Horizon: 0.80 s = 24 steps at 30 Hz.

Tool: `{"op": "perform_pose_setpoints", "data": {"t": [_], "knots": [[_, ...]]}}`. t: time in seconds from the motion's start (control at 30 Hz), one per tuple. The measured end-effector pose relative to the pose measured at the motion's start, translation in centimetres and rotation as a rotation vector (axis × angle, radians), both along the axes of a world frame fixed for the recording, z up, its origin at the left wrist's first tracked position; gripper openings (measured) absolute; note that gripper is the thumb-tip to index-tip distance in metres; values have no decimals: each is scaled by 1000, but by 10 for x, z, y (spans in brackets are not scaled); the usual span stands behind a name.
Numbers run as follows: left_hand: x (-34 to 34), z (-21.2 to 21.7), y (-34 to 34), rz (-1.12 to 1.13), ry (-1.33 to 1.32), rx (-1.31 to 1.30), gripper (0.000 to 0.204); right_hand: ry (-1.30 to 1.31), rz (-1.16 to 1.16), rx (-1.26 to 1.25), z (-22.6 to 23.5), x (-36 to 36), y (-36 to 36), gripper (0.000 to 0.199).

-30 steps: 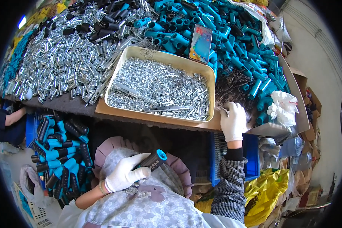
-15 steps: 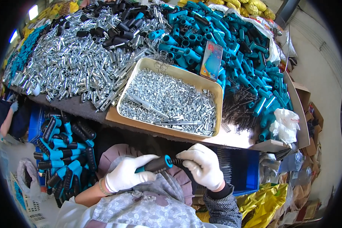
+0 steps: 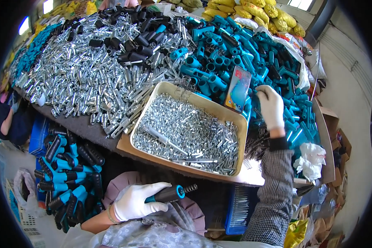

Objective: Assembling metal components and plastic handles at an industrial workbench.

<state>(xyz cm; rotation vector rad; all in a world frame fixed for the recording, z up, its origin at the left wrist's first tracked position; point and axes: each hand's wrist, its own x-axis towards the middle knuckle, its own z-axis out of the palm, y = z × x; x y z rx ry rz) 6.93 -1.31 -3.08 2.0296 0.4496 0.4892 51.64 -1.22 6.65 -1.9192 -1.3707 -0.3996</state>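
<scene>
My left hand [image 3: 138, 201] in a white glove is wrapped round a black and teal tool handle [image 3: 169, 194], held tilted above my lap. A dark coil spring [image 3: 190, 188] sticks out of the handle's teal-rimmed right end. My right hand [image 3: 271, 106], also white-gloved, is stretched forward over the right side of the table, just right of a phone [image 3: 238, 89]. It is at the edge of the heaped teal handle shells [image 3: 219, 62], above a tangle of dark springs [image 3: 256, 142]. Its fingers bend downward, and their tips are hidden.
A cream tray [image 3: 133, 138] of small metal parts stands at the table's front edge. Left of it spreads a heap of metal tubes [image 3: 78, 78]. Black-and-teal handles [image 3: 72, 175] fill a blue crate below left. A blue bin [image 3: 238, 211] of thin metal rods is below my right arm.
My right hand has left the spring at the handle's end and reached forward and right over the table. My left hand still grips the handle, now slightly lower, and the view has tilted upward.
</scene>
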Motion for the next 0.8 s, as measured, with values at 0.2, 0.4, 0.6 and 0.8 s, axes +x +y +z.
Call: {"op": "perform_pose_setpoints", "data": {"t": [0.2, 0.4, 0.6, 0.8], "knots": [[5, -5, 6, 40, 28, 9, 61, -542, -203, -583, -14, 80, 52, 20], [3, -4, 7, 30, 47, -54, 61, -401, -313, -834, -12, 69, 84, 24], [-1, -4, 2, 35, 12, -22, 62, -202, -276, -621, -33, 90, 68, 37], [0, -3, -4, -10, 5, -52, 65, -84, -411, -539, -50, 87, 85, 44]]}}
